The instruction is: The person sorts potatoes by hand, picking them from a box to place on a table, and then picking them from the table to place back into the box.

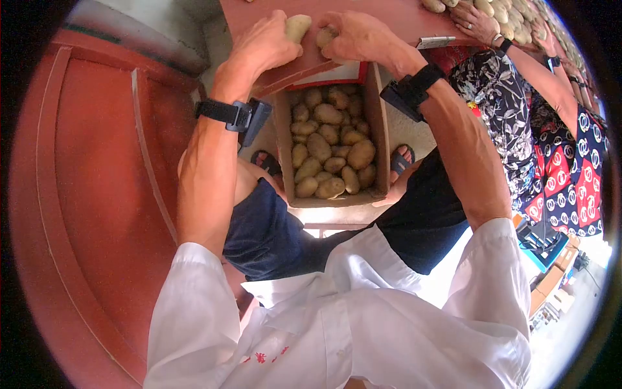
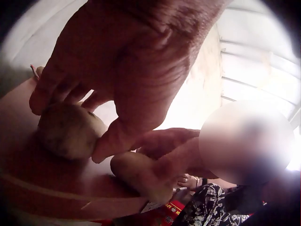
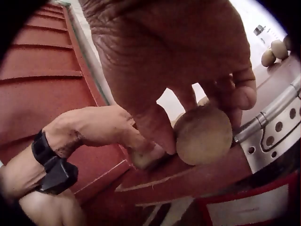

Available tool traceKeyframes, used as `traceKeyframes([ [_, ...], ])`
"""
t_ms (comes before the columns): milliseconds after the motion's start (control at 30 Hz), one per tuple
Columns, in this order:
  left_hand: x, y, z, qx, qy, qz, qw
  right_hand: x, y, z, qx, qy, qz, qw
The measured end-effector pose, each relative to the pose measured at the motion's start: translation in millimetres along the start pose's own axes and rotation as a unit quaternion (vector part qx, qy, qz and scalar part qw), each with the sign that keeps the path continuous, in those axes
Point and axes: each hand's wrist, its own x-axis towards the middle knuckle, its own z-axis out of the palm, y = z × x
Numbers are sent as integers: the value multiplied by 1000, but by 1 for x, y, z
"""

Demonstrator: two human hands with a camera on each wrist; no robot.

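Observation:
My left hand point(image 1: 262, 44) grips a potato point(image 1: 298, 28) between thumb and fingers over the red-brown tabletop point(image 1: 259, 14). In the left wrist view this potato point(image 2: 70, 132) shows dark blemishes on its skin. A second potato point(image 1: 325, 37) is held in my right hand point(image 1: 363, 40), close beside the left one. The right wrist view shows its rounded, pale brown end point(image 3: 204, 136) between thumb and fingers. Both hands are near the table's front edge, and the fingers partly cover the potatoes. Below, between the knees, stands a cardboard box point(image 1: 380, 123) with many potatoes point(image 1: 328, 115) in it.
More potatoes point(image 1: 502, 13) are heaped on the table at the far right. Another person's hand point(image 1: 476, 24) rests by them. A metal hinge point(image 1: 435, 42) sits on the table edge. A red panelled surface point(image 1: 91, 149) stands close on the left.

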Motion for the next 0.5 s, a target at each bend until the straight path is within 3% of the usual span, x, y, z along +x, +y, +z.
traceKeyframes([
  [67, 0, 1, -2, 0, -8, -10, 1000, -3, 3, -2, 85, -1, -17, 996],
  [167, 0, 3, -4, 16, -27, -22, 999, -9, -1, -2, 112, 12, -31, 993],
  [400, -4, 9, -6, 9, -19, -19, 1000, 1, 4, 0, -9, 6, 8, 1000],
  [467, -4, 12, -8, 14, -39, -31, 999, -5, -3, -13, 104, -57, 36, 992],
  [500, -5, 12, -8, 5, -33, -32, 999, -6, -3, -15, 99, -55, 33, 993],
])
